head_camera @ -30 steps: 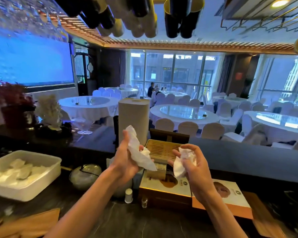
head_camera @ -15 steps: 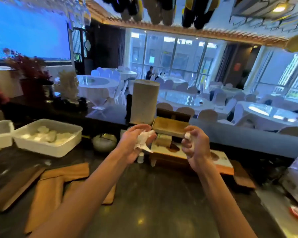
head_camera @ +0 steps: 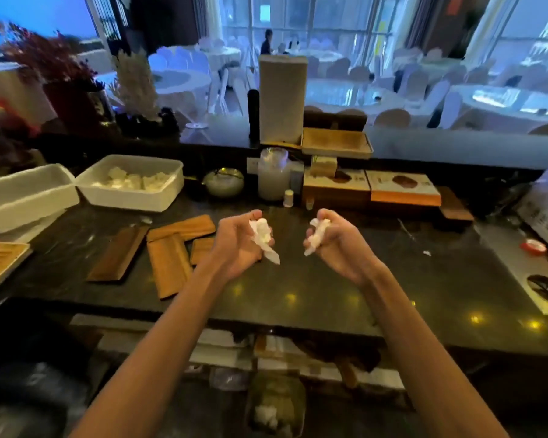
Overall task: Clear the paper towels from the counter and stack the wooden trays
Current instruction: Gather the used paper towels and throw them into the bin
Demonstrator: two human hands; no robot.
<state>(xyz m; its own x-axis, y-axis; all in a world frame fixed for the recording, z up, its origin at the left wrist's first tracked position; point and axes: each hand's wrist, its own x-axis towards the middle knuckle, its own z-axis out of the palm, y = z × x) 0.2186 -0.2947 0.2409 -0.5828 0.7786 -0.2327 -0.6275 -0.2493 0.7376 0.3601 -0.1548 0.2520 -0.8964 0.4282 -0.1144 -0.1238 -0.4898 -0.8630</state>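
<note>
My left hand (head_camera: pixel 239 245) grips a crumpled white paper towel (head_camera: pixel 263 238) above the dark counter (head_camera: pixel 329 289). My right hand (head_camera: pixel 336 241) holds a second balled paper towel (head_camera: pixel 317 233) a little to the right, at the same height. Several flat wooden trays lie loose on the counter to the left of my hands: a dark one (head_camera: pixel 119 254), a long light one (head_camera: pixel 168 267), one lying crosswise (head_camera: pixel 182 227) and a small one (head_camera: pixel 201 249) partly behind my left wrist.
Two white plastic tubs (head_camera: pixel 130 194) (head_camera: pixel 26 200) stand at the back left. A paper towel roll (head_camera: pixel 282 99), a jar (head_camera: pixel 272 175), boxes (head_camera: pixel 402 188) and a wooden tray (head_camera: pixel 336 143) line the back. Below the counter edge sits a bin (head_camera: pixel 276 406) with white paper in it.
The view tilted down, so the counter front and the bin below came into sight. Both hands dropped toward me over the counter, still holding their towels, now more tightly crumpled.
</note>
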